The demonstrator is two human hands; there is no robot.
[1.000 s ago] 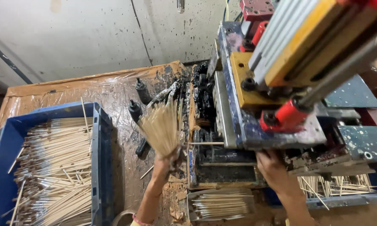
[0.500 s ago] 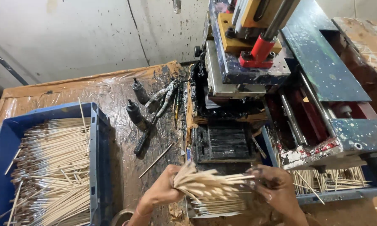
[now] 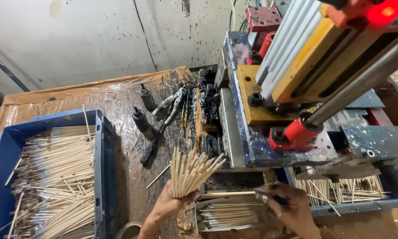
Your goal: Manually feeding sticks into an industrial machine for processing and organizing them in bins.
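My left hand (image 3: 167, 204) grips a fanned bundle of thin wooden sticks (image 3: 191, 171), held upright in front of the ink-stained printing machine (image 3: 269, 106). My right hand (image 3: 287, 204) rests at the machine's front, its fingers pinching the end of a single stick (image 3: 227, 193) that lies across the machine's bed. Just below that stick a small metal tray (image 3: 227, 215) holds several sticks lying side by side.
A blue crate (image 3: 99, 146) full of sticks stands at the left on a plastic-covered table (image 3: 75, 99). Black ink bottles (image 3: 142, 121) and dirty tools (image 3: 163, 124) lie beside the machine. More sticks (image 3: 340, 190) sit in a blue tray at the right.
The bundle lay sideways between both hands; now my left hand alone holds it upright, and my right hand has moved to one stick on the bed. The machine head swung back over the bed.
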